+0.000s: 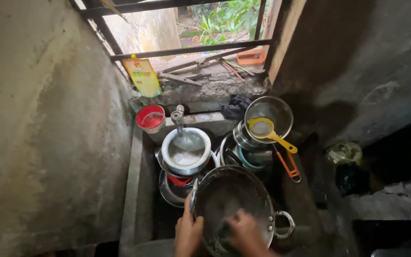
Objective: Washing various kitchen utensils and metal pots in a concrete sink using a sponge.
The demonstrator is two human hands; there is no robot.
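A person bends over a narrow concrete sink (136, 190) crowded with cookware, both bare hands at a large dark metal pan (234, 202) in the lower centre of the frame. The left hand (188, 232) grips the pan's near-left rim, fingers curled over the edge and pointing up the frame. The right hand (245, 233) sits inside the pan's bowl, fingers bunched and pressed against the inner surface; whether they hold a scrubber cannot be told, as the hand is blurred. The pan tilts toward the person, and its looped side handle (286, 224) juts out at the lower right, clear of both hands.

Just above the pan, in the middle of the frame, a white-rimmed pot (186, 152) stands under the tap (179, 116), stacked over other steel vessels with a scrap of red showing beneath. To the right, a yellow strainer (268, 131) rests across a round steel bowl (274, 112), and an orange-handled utensil (288, 166) lies just below it. A red cup (150, 117) stands at the sink's upper left corner, below a yellow soap pouch (142, 76) leaning against the barred window (191, 47) at the top of the frame. A dark cloth (235, 105) is bunched on the ledge beside the steel bowl.
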